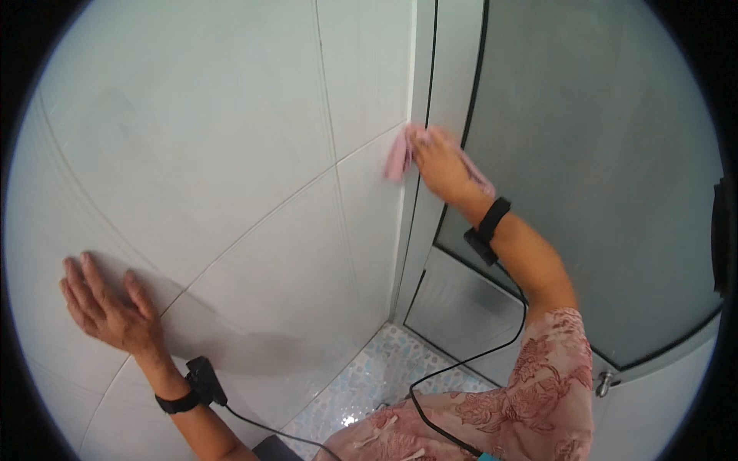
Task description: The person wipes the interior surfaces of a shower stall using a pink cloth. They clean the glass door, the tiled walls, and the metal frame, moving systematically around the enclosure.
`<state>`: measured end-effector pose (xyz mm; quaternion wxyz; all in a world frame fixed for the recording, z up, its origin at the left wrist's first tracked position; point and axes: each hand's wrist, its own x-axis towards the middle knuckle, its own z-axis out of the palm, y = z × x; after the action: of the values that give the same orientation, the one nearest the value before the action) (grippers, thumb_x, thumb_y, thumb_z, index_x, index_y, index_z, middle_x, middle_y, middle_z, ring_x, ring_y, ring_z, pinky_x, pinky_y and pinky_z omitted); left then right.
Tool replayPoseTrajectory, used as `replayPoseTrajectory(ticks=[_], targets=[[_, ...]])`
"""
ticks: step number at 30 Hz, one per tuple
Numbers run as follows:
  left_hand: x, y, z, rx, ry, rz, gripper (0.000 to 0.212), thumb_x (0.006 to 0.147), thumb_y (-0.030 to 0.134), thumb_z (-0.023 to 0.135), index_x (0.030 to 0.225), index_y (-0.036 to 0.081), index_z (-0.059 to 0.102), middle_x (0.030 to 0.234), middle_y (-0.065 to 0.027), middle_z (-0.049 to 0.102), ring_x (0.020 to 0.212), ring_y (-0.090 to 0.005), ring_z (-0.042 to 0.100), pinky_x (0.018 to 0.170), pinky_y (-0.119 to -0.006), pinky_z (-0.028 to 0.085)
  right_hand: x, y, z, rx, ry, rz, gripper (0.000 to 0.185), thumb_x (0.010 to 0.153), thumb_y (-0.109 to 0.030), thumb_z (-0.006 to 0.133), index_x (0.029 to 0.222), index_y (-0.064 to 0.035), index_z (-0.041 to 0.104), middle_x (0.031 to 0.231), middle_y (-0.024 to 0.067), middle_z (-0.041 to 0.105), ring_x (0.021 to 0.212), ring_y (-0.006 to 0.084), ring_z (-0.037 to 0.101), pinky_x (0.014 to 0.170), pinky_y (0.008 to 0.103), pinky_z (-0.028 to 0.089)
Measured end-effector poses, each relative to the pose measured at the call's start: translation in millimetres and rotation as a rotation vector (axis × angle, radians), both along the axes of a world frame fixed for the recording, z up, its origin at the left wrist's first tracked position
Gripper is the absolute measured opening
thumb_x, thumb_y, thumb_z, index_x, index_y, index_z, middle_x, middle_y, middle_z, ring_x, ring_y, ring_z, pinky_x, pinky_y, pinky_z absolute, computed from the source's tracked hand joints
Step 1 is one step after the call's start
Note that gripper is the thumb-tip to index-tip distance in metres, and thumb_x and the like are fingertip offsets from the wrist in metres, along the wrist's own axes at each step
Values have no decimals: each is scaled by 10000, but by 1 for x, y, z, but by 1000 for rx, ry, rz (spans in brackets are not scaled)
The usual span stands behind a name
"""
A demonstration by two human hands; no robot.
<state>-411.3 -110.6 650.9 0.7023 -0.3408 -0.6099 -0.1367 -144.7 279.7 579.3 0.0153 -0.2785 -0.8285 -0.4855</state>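
Observation:
A pink cloth (396, 157) is bunched under my right hand (441, 161), which presses it against the pale metal door frame (410, 219) where the frame meets the wall. One end of the cloth hangs over the wall tiles, and another part trails beside my wrist. My left hand (109, 308) rests on the white tiled wall (230, 144), palm towards it, fingers apart and holding nothing. Slight blur covers the right hand's fingers, and they hide part of the cloth.
A door with a frosted glass panel (576, 144) and a lower metal panel (461, 294) stands to the right, with a metal latch knob (603, 384). The pebble-patterned floor (375, 369) looks wet. Black cables (461, 364) run from straps on both wrists.

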Motion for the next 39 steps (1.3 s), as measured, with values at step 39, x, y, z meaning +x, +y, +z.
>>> replayPoseTrajectory(ticks=[39], targets=[[-2, 4, -14, 23, -2, -19, 428, 777, 157, 460, 1181, 16, 458, 1254, -151, 407, 1187, -328, 328, 981, -402, 247, -129, -40, 85, -16, 1608, 790, 418, 815, -261, 455, 1116, 26, 413, 1077, 284, 393, 1019, 455, 357, 901, 549, 245]])
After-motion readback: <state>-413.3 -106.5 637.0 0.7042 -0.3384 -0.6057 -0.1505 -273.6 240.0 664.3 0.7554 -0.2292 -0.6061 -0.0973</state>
